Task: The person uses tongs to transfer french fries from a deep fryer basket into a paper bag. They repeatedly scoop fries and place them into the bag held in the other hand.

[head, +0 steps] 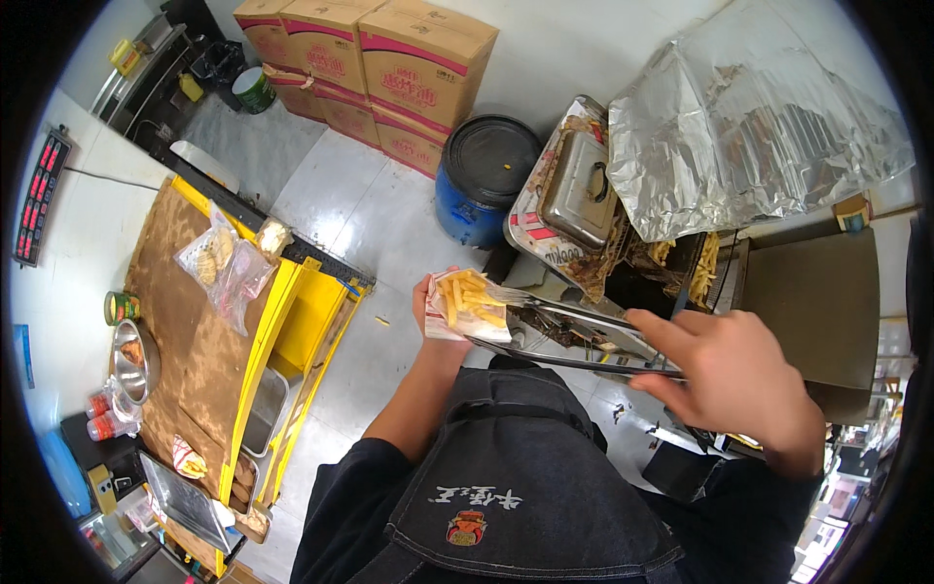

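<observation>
My left hand (438,314) holds a red-and-white paper bag (467,328) before my apron. French fries (468,296) fill its mouth. In my right hand (722,365) are long metal tongs (584,314), gripped near their hinged end. The upper arm's tip touches the fries, while the lower arm's tip lies by the bag's bottom corner. Beyond the tongs stands a dark fryer (653,281) with more fries (704,270) in a wire basket at its right side.
A lidded steel pan (580,190) rests on a printed tray beside foil sheeting (730,146). Behind are a blue barrel (471,204) and stacked cartons (416,66). On the left, a brown worktop (197,321) holds plastic bags (226,270), a steel bowl (135,361) and another packet of fries (188,460).
</observation>
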Tool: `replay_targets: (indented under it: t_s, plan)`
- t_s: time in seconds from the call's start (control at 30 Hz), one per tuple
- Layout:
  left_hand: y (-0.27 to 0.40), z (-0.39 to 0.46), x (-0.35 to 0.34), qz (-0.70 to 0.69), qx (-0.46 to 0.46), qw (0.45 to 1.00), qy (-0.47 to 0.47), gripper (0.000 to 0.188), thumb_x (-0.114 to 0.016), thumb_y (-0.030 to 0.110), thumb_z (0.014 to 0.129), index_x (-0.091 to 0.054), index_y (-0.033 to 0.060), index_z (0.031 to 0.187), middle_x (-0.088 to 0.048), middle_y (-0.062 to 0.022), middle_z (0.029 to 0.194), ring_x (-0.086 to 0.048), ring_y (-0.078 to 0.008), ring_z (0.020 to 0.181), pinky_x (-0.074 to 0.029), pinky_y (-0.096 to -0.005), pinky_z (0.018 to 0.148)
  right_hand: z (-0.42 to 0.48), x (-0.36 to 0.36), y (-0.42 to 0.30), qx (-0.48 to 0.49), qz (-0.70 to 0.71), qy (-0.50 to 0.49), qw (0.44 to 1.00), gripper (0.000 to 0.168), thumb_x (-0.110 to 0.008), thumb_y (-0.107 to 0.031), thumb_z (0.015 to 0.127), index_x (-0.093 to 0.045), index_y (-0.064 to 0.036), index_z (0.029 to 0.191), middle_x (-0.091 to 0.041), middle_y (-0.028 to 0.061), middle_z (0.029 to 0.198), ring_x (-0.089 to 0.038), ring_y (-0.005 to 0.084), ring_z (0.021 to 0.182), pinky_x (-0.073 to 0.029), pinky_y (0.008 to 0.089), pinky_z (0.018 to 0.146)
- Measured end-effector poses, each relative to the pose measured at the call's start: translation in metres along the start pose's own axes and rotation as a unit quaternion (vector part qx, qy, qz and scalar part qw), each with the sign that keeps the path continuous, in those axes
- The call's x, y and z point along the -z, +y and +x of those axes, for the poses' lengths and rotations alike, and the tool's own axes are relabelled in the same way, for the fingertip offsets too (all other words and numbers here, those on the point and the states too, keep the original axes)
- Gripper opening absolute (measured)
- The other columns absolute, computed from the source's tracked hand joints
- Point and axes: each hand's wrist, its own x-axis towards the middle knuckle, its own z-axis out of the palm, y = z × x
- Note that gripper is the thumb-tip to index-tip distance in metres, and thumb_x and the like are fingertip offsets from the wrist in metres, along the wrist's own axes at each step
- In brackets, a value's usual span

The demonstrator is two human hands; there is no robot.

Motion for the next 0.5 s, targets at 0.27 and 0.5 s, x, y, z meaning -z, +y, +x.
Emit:
replay_targets:
  t_s: [0.27, 0.5]
  plan:
    - [-0.030, 0.007, 0.059, 0.034, -0.020, 0.997, -0.073, 0.056, -0.048, 0.057, 0.094, -0.057, 0.0154, 0.131, -0.061, -0.0112, 0.123, -0.055, -0.0334, 0.118, -0.044, -0.0584, 0.102, -0.144, -0.041, 0.180, -0.147, 0.381, -0.004, 0.913, 0.051, -0.064, -0.042, 0.095, -0.064, 0.000, 0.122, -0.070, 0.0078, 0.076, -0.064, 0.0163, 0.054, -0.053, 0.0309, 0.051]
    - [-0.066, -0.014, 0.042, 0.032, -0.043, 0.994, 0.091, 0.043, -0.056, 0.049, 0.091, -0.069, 0.0131, 0.110, -0.068, -0.0095, 0.102, -0.063, -0.0327, 0.090, -0.051, -0.0507, 0.086, -0.152, -0.164, 0.347, -0.323, 0.486, -0.022, 0.812, 0.029, -0.069, -0.024, 0.090, -0.066, 0.001, 0.106, -0.067, 0.0065, 0.072, -0.056, 0.0084, 0.050, -0.044, 0.0258, 0.044]
